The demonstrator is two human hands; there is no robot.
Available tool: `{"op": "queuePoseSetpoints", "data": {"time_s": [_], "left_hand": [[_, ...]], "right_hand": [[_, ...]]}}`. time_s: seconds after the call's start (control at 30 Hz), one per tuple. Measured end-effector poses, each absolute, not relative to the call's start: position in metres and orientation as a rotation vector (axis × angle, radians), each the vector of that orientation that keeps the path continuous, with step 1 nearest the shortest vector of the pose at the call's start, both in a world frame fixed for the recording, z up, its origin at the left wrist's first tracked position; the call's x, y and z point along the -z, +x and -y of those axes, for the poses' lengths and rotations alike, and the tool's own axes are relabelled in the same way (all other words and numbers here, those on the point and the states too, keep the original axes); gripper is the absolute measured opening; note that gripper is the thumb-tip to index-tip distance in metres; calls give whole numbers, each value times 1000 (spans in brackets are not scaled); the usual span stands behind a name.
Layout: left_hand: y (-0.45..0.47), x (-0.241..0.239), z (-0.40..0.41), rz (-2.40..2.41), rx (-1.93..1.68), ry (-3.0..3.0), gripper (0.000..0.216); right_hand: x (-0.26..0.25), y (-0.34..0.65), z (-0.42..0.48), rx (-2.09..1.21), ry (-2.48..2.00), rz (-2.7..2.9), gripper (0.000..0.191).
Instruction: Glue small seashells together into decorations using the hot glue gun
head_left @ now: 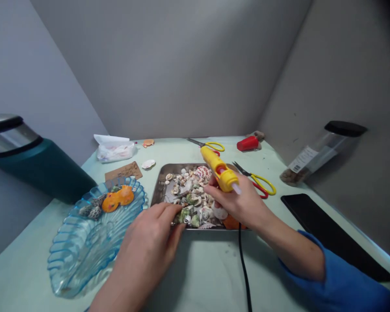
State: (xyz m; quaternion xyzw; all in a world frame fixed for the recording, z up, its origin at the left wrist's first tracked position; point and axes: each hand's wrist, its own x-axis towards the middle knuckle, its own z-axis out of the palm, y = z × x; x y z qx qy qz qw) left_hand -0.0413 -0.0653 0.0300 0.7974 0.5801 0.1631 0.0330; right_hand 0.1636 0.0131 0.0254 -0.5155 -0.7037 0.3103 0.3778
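My right hand point(238, 199) is wrapped round a yellow hot glue gun point(216, 167), held over the right side of a metal tray point(159, 184). A clear glue stick pokes from its back end, and a black cord point(243, 264) runs down toward me. At the tray's near edge, my left hand point(151, 234) has its thumb and fingers closed on a greenish shell point(186, 214), partly hidden by the fingers. Many small seashells point(190, 184) fill the tray, with a striped scallop shell point(203, 172) at the back and an orange shell point(231, 222) under my right wrist.
On the left stand a blue glass shell-shaped dish point(81, 251) with orange and dark shells, and a teal bottle point(45, 169). Two pairs of scissors point(263, 184) point(214, 146), a red cup point(247, 143), a clear jar point(315, 158) and a black flat object point(331, 234) lie behind and right.
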Motion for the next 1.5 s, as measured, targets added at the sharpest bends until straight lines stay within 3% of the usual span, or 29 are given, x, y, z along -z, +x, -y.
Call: {"op": "queuePoseSetpoints", "data": {"time_s": [0.13, 0.4, 0.67, 0.93, 1.2, 1.5], "left_hand": [[-45, -29, 52, -1793, -435, 2320, 25], [-58, -34, 69, -1757, -585, 2187, 26], [-38, -45, 56, -1676, -810, 1813, 27], [8, -35, 9, -1229, -988, 1099, 24], [8, -21, -5, -1259, -768, 1241, 21], [4, -16, -5, -1178, -857, 1181, 14]], "right_hand": [[-20, 149, -19, -821, -1398, 2031, 8], [-8, 119, -14, -758, -1439, 2139, 14], [-17, 144, -23, -1107, -1130, 1811, 7], [-25, 155, -20, -1237, -977, 1553, 11], [-9, 158, -25, -1294, -988, 1494, 7], [-6, 164, -29, -1239, -1090, 1524, 8]]}}
